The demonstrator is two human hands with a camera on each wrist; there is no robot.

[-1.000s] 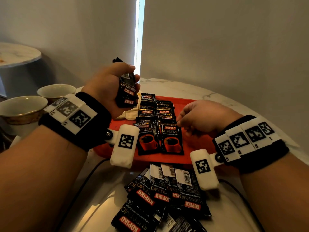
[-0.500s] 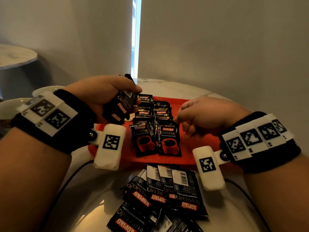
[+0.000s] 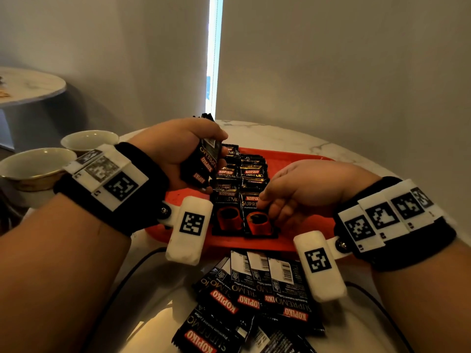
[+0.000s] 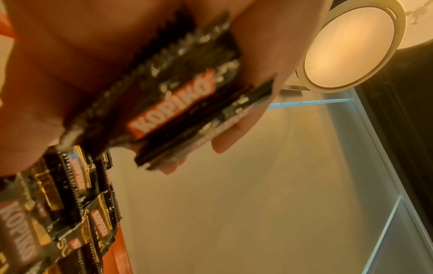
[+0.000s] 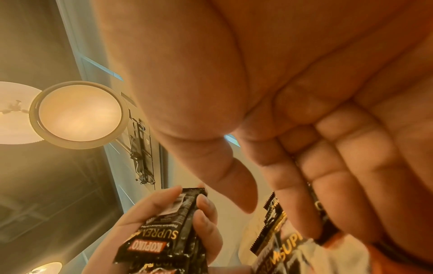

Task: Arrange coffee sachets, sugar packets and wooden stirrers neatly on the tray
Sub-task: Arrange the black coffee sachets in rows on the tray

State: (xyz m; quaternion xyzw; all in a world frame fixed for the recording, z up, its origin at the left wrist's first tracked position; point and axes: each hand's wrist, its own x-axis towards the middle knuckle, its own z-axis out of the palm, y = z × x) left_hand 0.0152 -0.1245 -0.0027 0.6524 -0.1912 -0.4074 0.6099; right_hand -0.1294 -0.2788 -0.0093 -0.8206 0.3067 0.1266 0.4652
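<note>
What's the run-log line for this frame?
left hand: grips coffee sachets | right hand: fingertips on front sachet | red tray: two sachet rows | loose pile: off tray

Both forearms are bare, with no sleeves. Each wrist wears a wide black band topped by a row of white plates printed with black square codes. A white rounded block bearing one more code hangs from each band on a small bracket with a metal screw. Thin black cables trail beneath the wrists.
</note>
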